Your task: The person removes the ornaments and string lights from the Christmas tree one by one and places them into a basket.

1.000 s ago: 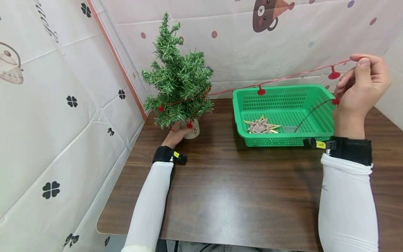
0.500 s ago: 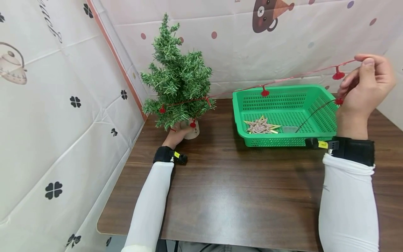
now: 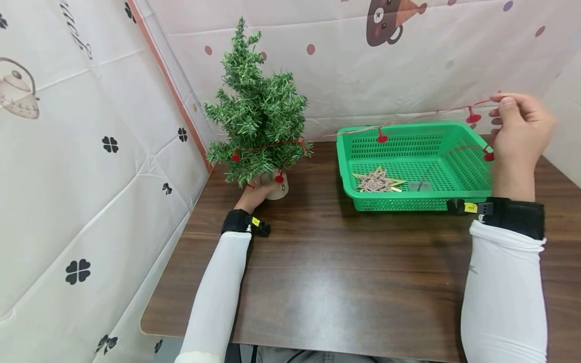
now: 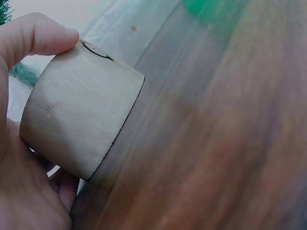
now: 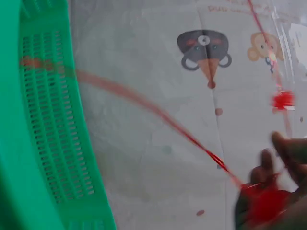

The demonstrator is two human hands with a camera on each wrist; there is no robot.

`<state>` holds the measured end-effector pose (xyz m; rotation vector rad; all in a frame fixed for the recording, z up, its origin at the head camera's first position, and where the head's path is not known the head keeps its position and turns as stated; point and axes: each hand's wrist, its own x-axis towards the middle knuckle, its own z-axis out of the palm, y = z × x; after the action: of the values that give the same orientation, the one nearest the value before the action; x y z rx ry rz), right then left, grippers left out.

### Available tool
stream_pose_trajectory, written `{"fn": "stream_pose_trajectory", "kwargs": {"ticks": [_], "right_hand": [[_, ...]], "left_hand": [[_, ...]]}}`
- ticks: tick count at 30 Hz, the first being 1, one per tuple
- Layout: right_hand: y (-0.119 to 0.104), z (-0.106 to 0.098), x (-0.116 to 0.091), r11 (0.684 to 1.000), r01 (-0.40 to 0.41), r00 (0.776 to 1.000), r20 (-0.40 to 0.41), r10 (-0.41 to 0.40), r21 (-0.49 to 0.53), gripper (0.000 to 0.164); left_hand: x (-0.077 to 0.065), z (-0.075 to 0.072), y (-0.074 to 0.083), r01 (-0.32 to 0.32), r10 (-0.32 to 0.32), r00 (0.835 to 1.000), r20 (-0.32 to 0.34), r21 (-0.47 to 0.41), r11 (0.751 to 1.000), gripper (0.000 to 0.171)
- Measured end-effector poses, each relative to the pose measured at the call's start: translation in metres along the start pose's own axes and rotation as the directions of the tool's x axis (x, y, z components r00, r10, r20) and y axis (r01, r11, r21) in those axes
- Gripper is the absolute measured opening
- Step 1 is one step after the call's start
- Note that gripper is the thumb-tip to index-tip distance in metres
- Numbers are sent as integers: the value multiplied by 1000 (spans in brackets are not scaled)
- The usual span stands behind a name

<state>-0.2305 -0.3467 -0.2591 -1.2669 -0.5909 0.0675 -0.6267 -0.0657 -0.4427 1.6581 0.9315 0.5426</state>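
Holding a little tree by its foot and a red string by its length

Farthest left, past my left hand, hangs a pale printed sheet. That hand is wrapped round the tree's wooden base, my thumb on one side and my other fingers mostly hidden behind. The base stands upright on the brown table, and the green branches rise above my knuckles. The string crosses the lower branches just above this hand, and one red bauble hangs just beside it, in front of the base.

From there the string runs out to my right hand, over the back of a green basket. The basket sits between my hands, nearer the right one; inside, toward my left, lie glittery stars, with a small clear piece just to their right.

My right hand, raised above the basket's right end, pinches the string between thumb and forefinger. A loose length with another red bauble hangs just left of that wrist.
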Motion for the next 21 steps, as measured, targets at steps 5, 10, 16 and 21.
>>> {"fn": "stream_pose_trajectory", "kwargs": {"ticks": [5,10,16,21], "right_hand": [[11,-20,8,904,-60,970,190,153,-423,26],[22,-34,10,671,64,885,352,304,-739,49],[28,-34,12,578,223,791,492,364,-785,66],[34,-34,14,531,305,696,566,442,-790,65]], "left_hand": [[1,0,0,12,-12,1000,5,5,1000,98],[3,-1,-2,3,-3,1000,9,11,1000,97],[5,-1,-2,-6,6,1000,7,-2,1000,96],[8,-1,-3,-44,44,999,2,18,999,95]]}}
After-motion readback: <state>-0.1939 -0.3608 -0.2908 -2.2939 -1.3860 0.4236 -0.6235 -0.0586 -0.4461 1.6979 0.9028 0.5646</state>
